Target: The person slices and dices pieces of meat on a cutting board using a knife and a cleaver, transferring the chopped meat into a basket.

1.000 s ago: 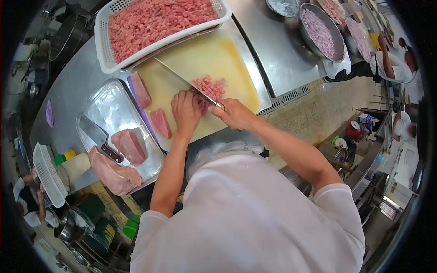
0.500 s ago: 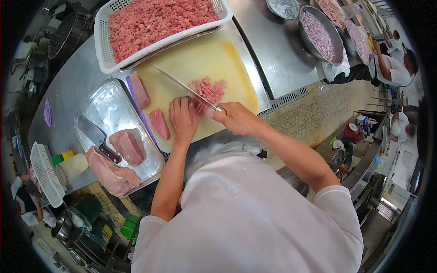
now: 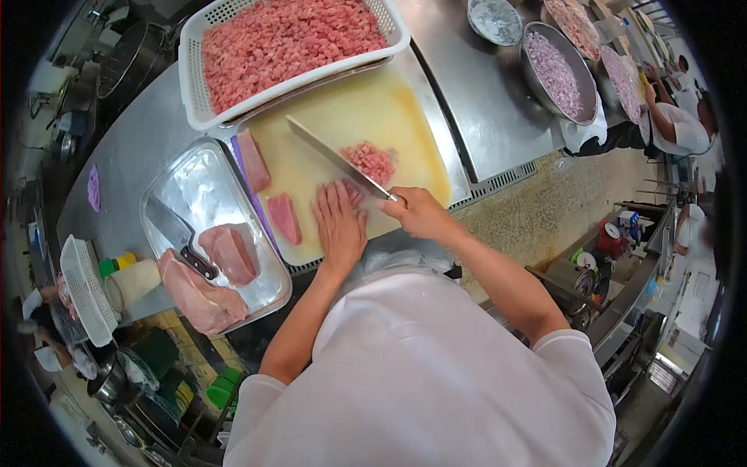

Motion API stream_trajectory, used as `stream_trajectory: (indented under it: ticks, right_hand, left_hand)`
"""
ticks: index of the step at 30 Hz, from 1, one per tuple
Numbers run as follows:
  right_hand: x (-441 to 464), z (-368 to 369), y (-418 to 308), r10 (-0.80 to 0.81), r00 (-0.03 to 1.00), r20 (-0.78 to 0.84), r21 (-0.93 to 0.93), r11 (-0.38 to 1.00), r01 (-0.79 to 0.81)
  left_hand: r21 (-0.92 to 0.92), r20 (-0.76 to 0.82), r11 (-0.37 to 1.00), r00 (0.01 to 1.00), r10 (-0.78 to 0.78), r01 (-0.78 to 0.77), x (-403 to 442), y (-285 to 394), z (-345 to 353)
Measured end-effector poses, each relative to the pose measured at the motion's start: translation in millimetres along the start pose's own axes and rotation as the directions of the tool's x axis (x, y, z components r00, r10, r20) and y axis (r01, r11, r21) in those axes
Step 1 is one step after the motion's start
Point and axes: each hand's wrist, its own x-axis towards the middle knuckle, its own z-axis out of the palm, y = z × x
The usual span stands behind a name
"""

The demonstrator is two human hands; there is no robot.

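Note:
My right hand (image 3: 420, 213) is closed round the handle of a long kitchen knife (image 3: 334, 155), its blade slanting up and left over the cutting board (image 3: 420, 117). Beside the blade, my left hand (image 3: 339, 222) lies with fingers stretched out, the fingertips by some meat strips (image 3: 354, 193) that the hand and blade partly cover. Just beyond the blade is a small pile of diced meat (image 3: 370, 162). Left of my left hand, a meat slab (image 3: 284, 219) and a longer meat block (image 3: 254, 161) rest on the board.
A metal tray (image 3: 272, 292) holds raw meat pieces (image 3: 198, 296) and a cleaver (image 3: 173, 226). Behind the board stands a white basket (image 3: 192, 93) heaped with diced meat. Bowls of chopped onion (image 3: 554, 74) are at the back right. A co-worker (image 3: 681, 124) stands far right.
My left hand has gone from curled fingers to flat, stretched ones beside the blade. The knife stays in my right hand. The whole view has shifted slightly.

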Motion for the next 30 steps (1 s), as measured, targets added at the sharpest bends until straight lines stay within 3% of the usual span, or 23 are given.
stream_trajectory:
  ticks: [3, 6, 8, 11, 14, 17, 18, 21, 27, 30]
  right_hand:
    - [-11.1, 2.5, 3.6, -0.034, 0.996, -0.082, 0.056, 0.998, 0.039]
    - [-23.8, -1.7, -2.9, -0.044, 0.992, -0.116, -0.005, 0.999, 0.043]
    - [-33.7, -7.2, -4.2, -0.033, 0.997, -0.065, -0.007, 0.999, 0.032]
    - [-45.0, -16.8, -8.5, -0.038, 0.999, -0.031, -0.082, 0.996, 0.035]
    - [-42.9, -15.9, -9.2, -0.035, 0.999, 0.018, -0.148, 0.988, 0.037]
    - [-11.1, -11.4, -9.0, -0.130, 0.991, 0.041, -0.109, 0.985, 0.134]
    - [-0.8, -3.1, -6.3, -0.169, 0.985, 0.041, -0.071, 0.983, 0.172]
    - [25.6, 10.7, -12.6, -0.240, 0.971, 0.007, -0.202, 0.950, 0.236]
    - [-15.9, -8.2, -38.2, -0.025, 0.996, 0.088, -0.189, 0.981, 0.041]
    - [3.8, 12.8, -4.5, -0.187, 0.982, 0.036, -0.180, 0.965, 0.190]
  left_hand:
    - [0.038, 0.034, 0.999, 0.999, 0.000, -0.001, 15.8, -3.1, 3.8]
    - [0.051, 0.011, 0.999, 1.000, 0.017, -0.018, 27.6, -4.9, 5.7]
    - [0.059, -0.013, 0.998, 1.000, 0.012, -0.011, 31.8, -2.6, 9.0]
    - [-0.263, -0.199, 0.965, 0.979, -0.034, -0.020, 33.6, -10.1, -0.5]
    - [-0.188, -0.063, 0.980, 0.994, -0.086, 0.073, 51.0, -23.4, -15.0]
    - [-0.138, -0.252, 0.990, 0.967, -0.025, -0.010, 55.3, -23.5, 2.1]
    - [-0.138, -0.234, 0.990, 0.972, -0.035, 0.002, 53.2, -22.9, 2.1]
    - [-0.152, -0.223, 0.988, 0.974, -0.048, 0.014, 55.9, -25.0, 0.3]
    - [-0.236, -0.270, 0.972, 0.960, -0.069, 0.003, 47.2, -26.6, -5.2]
    - [-0.227, -0.285, 0.974, 0.956, -0.073, 0.007, 51.7, -26.2, -3.5]
